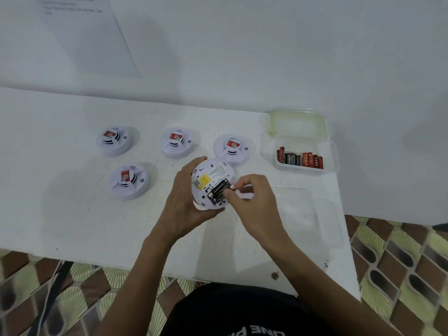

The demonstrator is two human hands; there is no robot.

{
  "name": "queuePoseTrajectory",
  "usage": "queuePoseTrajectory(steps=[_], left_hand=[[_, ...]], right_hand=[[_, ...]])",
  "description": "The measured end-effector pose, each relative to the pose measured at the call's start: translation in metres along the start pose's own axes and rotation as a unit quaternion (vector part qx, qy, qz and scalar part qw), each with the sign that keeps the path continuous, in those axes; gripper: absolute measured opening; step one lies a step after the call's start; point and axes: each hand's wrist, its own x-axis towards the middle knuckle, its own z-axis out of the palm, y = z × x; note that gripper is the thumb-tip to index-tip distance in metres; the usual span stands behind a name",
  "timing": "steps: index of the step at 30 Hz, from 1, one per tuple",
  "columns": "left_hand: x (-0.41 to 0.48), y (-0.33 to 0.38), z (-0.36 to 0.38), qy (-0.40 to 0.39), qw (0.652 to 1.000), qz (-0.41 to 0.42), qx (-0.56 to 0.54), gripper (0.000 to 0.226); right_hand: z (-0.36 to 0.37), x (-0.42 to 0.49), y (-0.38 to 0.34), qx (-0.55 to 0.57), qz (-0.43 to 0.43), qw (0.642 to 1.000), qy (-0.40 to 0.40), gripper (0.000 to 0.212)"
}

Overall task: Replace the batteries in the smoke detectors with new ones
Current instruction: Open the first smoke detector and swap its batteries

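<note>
Over the near middle of the table (72,214), the left hand (186,200) grips one smoke detector (213,175) by its rim, underside up and raised off the surface. Probably held that way to turn the open battery bay toward the worker and keep it steady. The right hand (252,202) pinches the end of a battery (219,190) lying in that bay, thumb on top and forefinger at the tip. A second cell sits alongside. I cannot tell whether the pinched cell is coming out or going in. Four more units rest dome-up, apart from one another and apparently waiting their turn: the far-left detector (114,141), the middle detector (178,143), the near-left detector (129,181), and the right detector (232,147), which lies just behind the held one. At right rear a clear box (332,154) stands with its lid (298,122) off behind it. The box holds spare batteries (300,159), red and black, in a row. Its place by the right hand suggests a supply kept within easy reach. Nearer, something faint and clear lies on the table, too pale to identify.
</note>
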Motion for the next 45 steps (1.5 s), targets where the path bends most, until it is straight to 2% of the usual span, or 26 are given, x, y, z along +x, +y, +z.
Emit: queuePoseTrajectory(steps=[2, 7, 11, 15, 20, 24, 28, 31, 34, 36, 39, 42, 45], left_hand=[[-0.001, 0.0, 0.003, 0.002, 1.0, -0.01, 0.001, 0.096], [-0.005, 0.005, 0.012, 0.001, 1.0, -0.016, -0.013, 0.099], [-0.008, 0.008, 0.012, 0.015, 0.998, -0.038, -0.04, 0.103], [-0.011, 0.011, 0.013, 0.019, 0.998, -0.041, -0.048, 0.102], [-0.01, 0.017, 0.018, 0.017, 0.998, -0.038, -0.054, 0.101], [-0.009, 0.021, 0.023, 0.009, 0.998, -0.032, -0.052, 0.101], [-0.008, 0.023, 0.027, -0.002, 0.998, -0.034, -0.061, 0.099], [-0.007, 0.026, 0.026, -0.016, 0.997, -0.024, -0.07, 0.097], [-0.005, 0.032, 0.026, -0.042, 0.996, -0.009, -0.073, 0.094], [-0.004, 0.036, 0.025, -0.064, 0.995, 0.001, -0.073, 0.092], [-0.001, 0.043, 0.025, -0.092, 0.992, 0.014, -0.088, 0.09], [0.001, 0.053, 0.024, -0.097, 0.992, 0.028, -0.072, 0.084], [0.003, 0.051, 0.025, -0.119, 0.991, 0.037, -0.039, 0.082]], right_hand=[[-0.001, -0.005, 0.002, -0.021, -0.038, 0.999, 0.012, 0.02], [-0.015, -0.013, 0.002, 0.045, -0.068, 0.997, 0.011, 0.013], [-0.059, -0.011, 0.001, 0.08, -0.008, 0.997, 0.002, 0.012], [-0.101, -0.006, 0.019, -0.054, 0.029, 0.998, -0.024, 0.012], [-0.099, -0.003, 0.045, -0.197, 0.081, 0.972, -0.103, 0.011], [-0.09, -0.001, 0.061, -0.216, 0.093, 0.96, -0.152, 0.008], [-0.096, 0.001, 0.061, -0.208, 0.081, 0.962, -0.159, 0.009], [-0.102, 0.001, 0.046, -0.205, 0.008, 0.969, -0.137, 0.013], [-0.101, 0.0, 0.023, -0.202, -0.152, 0.959, -0.128, 0.013], [-0.098, 0.002, 0.011, -0.24, -0.257, 0.925, -0.145, 0.011], [-0.09, 0.012, -0.003, -0.313, -0.362, 0.855, -0.199, 0.016], [-0.083, 0.023, -0.01, -0.361, -0.422, 0.797, -0.238, 0.018], [-0.081, 0.029, -0.016, -0.374, -0.446, 0.767, -0.27, 0.02]])
